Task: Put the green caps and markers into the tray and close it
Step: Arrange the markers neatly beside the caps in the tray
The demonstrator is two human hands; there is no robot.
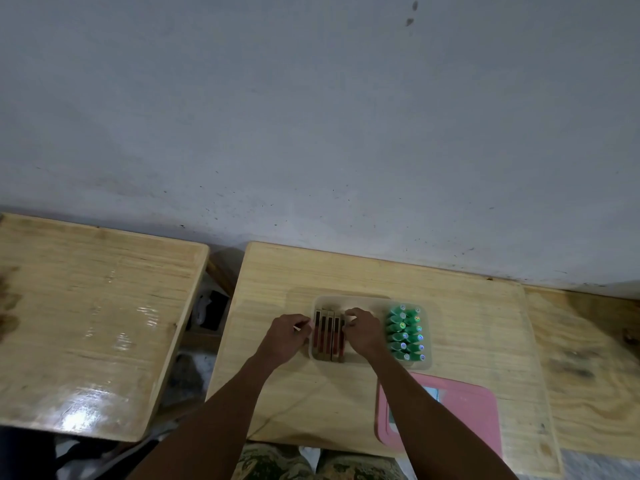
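- Nearest the person, a flat pink plastic lid with rounded corners point(464, 417) lies on the pale, grainy wooden table point(298, 271), just in front of the translucent rectangular plastic tray point(349, 299); the right forearm crosses over its left part.
- In the tray's right part, green-capped markers point(406, 333) stand packed in two rows, their round tops glinting.
- In the tray's left part lie slim dark-red sticks with tan edges point(328, 336), side by side.
- The left hand point(287, 336) rests at the tray's left wall, fingers curled, pinching a thin white object I cannot identify.
- The right hand point(362, 329) is inside the tray, fingertips bent against the sticks' right side; a grasp cannot be confirmed.
- Beyond the tray rises a matte, speckled grey wall point(311, 116).
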